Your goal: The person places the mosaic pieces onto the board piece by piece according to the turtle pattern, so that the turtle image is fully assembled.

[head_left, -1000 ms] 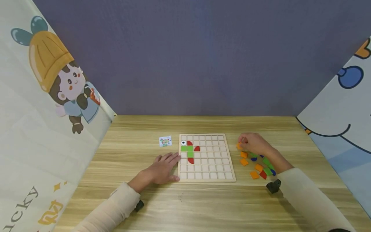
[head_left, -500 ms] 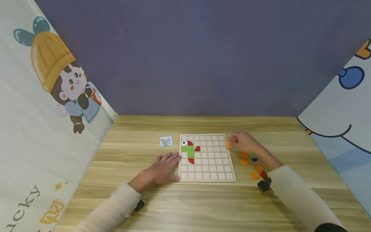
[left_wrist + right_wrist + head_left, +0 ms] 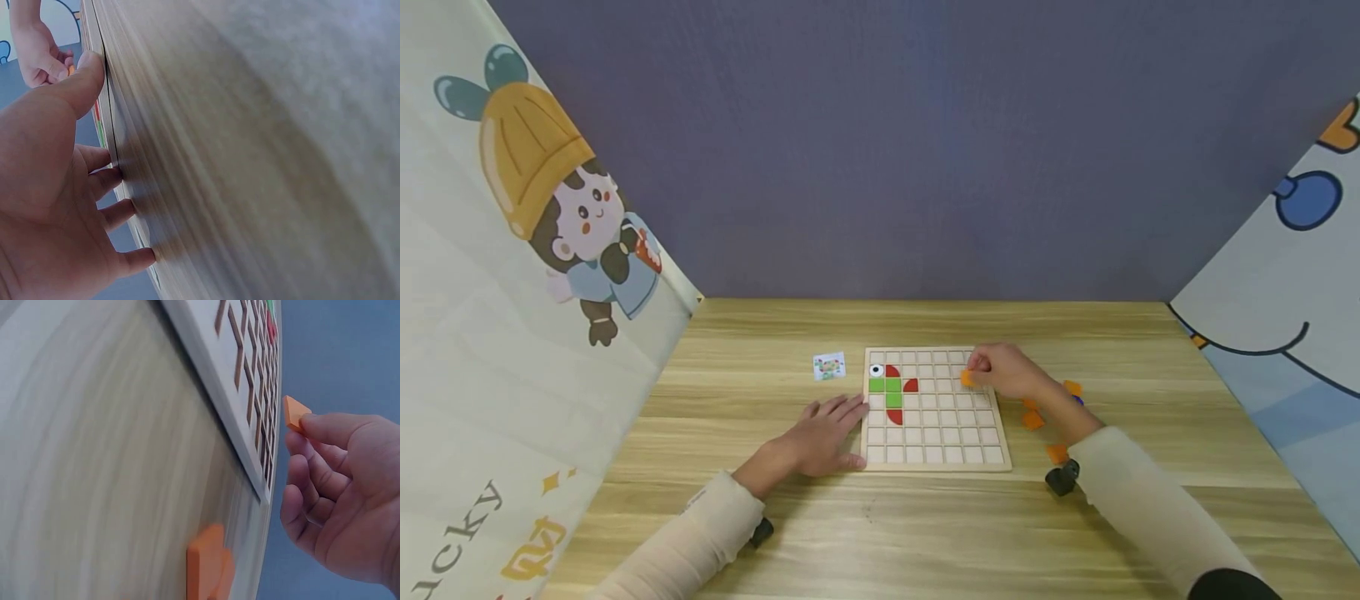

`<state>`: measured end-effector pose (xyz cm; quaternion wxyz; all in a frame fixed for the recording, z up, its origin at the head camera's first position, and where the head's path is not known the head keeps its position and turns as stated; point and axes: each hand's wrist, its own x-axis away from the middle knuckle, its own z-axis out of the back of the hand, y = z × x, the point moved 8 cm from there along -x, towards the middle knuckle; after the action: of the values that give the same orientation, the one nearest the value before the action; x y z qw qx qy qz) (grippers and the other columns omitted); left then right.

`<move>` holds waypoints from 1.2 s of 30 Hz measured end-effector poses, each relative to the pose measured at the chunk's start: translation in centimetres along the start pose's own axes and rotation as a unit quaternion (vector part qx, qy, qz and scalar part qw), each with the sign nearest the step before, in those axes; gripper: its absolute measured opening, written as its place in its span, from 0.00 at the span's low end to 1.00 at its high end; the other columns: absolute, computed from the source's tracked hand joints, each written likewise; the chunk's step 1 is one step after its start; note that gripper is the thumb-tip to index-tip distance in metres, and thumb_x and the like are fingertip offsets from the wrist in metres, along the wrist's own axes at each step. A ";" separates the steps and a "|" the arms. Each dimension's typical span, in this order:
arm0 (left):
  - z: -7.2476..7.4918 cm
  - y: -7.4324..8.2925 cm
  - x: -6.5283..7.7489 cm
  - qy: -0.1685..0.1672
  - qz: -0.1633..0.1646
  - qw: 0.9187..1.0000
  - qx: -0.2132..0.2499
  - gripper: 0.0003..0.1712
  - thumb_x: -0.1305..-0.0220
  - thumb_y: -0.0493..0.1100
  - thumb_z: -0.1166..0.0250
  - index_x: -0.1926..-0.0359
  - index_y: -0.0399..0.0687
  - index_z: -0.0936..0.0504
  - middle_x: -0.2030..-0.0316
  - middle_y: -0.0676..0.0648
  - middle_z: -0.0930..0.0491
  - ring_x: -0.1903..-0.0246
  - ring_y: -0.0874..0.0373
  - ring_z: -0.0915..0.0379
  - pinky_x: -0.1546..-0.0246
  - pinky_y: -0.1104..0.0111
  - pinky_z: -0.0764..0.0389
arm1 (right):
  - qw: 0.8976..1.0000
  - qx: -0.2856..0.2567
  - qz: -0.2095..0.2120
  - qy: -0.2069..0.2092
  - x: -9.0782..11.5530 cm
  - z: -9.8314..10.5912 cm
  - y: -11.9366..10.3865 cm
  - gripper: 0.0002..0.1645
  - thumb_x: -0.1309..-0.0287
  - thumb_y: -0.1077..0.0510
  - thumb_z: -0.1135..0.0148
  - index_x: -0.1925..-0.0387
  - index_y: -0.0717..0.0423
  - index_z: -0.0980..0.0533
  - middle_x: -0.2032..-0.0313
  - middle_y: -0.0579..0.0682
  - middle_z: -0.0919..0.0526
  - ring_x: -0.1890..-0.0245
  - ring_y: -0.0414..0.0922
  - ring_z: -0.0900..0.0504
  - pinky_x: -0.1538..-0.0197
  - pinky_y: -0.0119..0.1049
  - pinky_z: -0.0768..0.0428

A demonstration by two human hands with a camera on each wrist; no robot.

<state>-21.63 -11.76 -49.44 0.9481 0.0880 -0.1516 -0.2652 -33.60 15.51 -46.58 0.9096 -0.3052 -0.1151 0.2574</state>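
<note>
My right hand (image 3: 1006, 372) pinches an orange square tile (image 3: 295, 414) between thumb and forefinger, above the upper right part of a wooden grid board (image 3: 951, 467). My left hand (image 3: 822, 435) rests on the table with fingers extended, its fingertips and thumb at the board's left edge. In the board's upper left cells sit a round eye piece (image 3: 876, 370), green squares (image 3: 892, 399) and red quarter-circles (image 3: 894, 416). The left wrist view shows the spread fingers of the left hand (image 3: 56, 206) along the board's side.
A small picture card (image 3: 829, 366) lies left of the board. Loose orange tiles (image 3: 1033, 420) and a blue piece (image 3: 1078, 400) lie to its right, partly hidden by the right forearm. A dark wall (image 3: 925, 167) stands behind the wooden table (image 3: 865, 533).
My right hand has carried the orange tile leftward from the loose pieces to over the board. The left hand has stayed in place.
</note>
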 end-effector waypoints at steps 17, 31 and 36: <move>0.1 0.1 0.0 0.004 -0.003 1.000 0.002 0.51 0.32 0.68 0.41 0.19 0.48 0.47 0.19 0.45 0.50 0.21 0.39 0.52 0.29 0.32 0.44 | 1.000 -0.001 0.024 -0.017 -2.2 -3.1 -3.1 0.03 0.35 0.57 0.32 0.63 0.51 0.20 0.70 0.43 0.17 0.71 0.38 0.24 0.60 0.36 0.22; 0.0 0.1 0.0 0.007 -0.003 1.000 0.002 0.51 0.32 0.68 0.41 0.19 0.48 0.47 0.19 0.45 0.49 0.21 0.39 0.52 0.29 0.32 0.44 | 0.998 0.016 0.038 -0.036 -2.9 -5.3 -5.6 0.04 0.37 0.56 0.31 0.65 0.48 0.20 0.72 0.40 0.17 0.72 0.37 0.23 0.52 0.42 0.23; 0.0 0.0 0.0 0.006 -0.001 1.000 0.000 0.51 0.32 0.68 0.41 0.19 0.48 0.47 0.19 0.45 0.49 0.21 0.39 0.52 0.29 0.32 0.44 | 0.998 0.006 0.032 -0.047 -3.1 -5.8 -5.9 0.04 0.38 0.59 0.31 0.65 0.50 0.21 0.72 0.41 0.18 0.73 0.38 0.23 0.61 0.36 0.22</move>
<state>-21.62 -11.73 -49.38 0.9488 0.0902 -0.1458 -0.2654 -31.78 6.95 -47.70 0.8963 -0.2905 -0.1465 0.3014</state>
